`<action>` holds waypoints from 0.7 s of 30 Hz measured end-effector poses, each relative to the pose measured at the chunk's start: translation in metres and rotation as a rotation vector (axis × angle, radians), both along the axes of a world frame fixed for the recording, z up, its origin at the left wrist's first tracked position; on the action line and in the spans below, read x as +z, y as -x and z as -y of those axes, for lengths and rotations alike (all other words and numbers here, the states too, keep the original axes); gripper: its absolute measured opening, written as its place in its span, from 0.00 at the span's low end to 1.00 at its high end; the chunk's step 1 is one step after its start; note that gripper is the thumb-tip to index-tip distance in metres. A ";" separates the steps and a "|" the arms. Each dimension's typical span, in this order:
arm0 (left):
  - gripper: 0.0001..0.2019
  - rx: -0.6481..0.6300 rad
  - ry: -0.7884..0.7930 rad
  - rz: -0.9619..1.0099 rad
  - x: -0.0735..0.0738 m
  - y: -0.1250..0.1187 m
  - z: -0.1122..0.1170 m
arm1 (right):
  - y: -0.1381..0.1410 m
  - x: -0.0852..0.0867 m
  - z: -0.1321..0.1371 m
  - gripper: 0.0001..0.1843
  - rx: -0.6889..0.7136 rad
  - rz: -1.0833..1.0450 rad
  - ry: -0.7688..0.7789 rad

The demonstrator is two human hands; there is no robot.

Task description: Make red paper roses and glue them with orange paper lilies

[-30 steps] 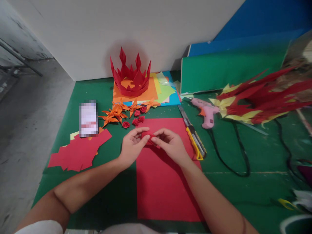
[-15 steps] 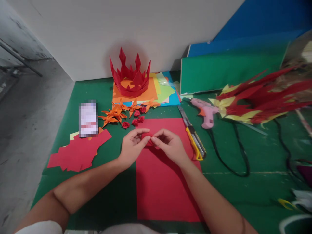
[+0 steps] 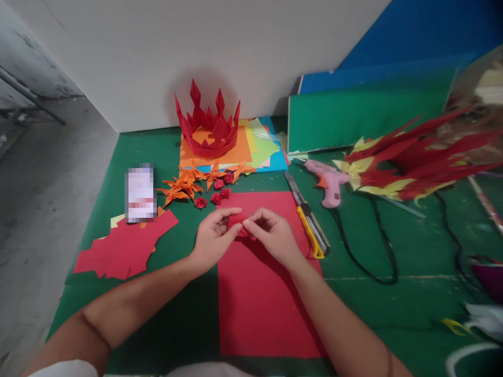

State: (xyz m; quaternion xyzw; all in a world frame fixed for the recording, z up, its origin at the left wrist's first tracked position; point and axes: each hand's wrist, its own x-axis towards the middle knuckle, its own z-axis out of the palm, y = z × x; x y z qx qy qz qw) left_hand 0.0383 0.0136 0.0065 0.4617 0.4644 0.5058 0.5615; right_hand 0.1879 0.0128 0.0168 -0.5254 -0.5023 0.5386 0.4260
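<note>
Between the fingertips of both hands is a small piece of folded red paper, largely covered by the fingers. My left hand pinches its left side with thumb and fingers. On its right side, my right hand closes thumb and forefinger on it. Both hands are over the upper part of a large red paper sheet on the green tabletop. Just beyond the hands lie several small red paper roses and orange paper flowers.
A red paper crown stands on coloured sheets at the back. A yellow cutter knife, pink glue gun and its black cord lie right. A phone and red paper scraps are left. Red and yellow paper shapes fill the far right.
The view has shifted slightly, so the table things appear a little further left. Both hands stay together on the red paper, with only small finger movement.
</note>
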 end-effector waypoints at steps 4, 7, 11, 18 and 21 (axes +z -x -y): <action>0.17 -0.002 0.099 0.101 -0.001 0.000 -0.002 | 0.001 -0.001 -0.001 0.18 -0.015 -0.036 0.012; 0.19 0.031 0.167 0.189 -0.001 0.000 -0.004 | 0.001 -0.001 0.001 0.20 0.021 -0.054 0.010; 0.19 0.069 0.241 0.263 0.002 0.000 -0.006 | 0.001 -0.004 0.005 0.20 0.129 0.101 -0.050; 0.18 0.053 0.235 0.260 0.004 0.000 -0.004 | 0.002 -0.006 0.006 0.17 0.112 0.184 -0.082; 0.18 0.048 0.234 0.268 0.003 0.000 -0.004 | 0.000 -0.004 0.005 0.17 0.127 0.150 -0.070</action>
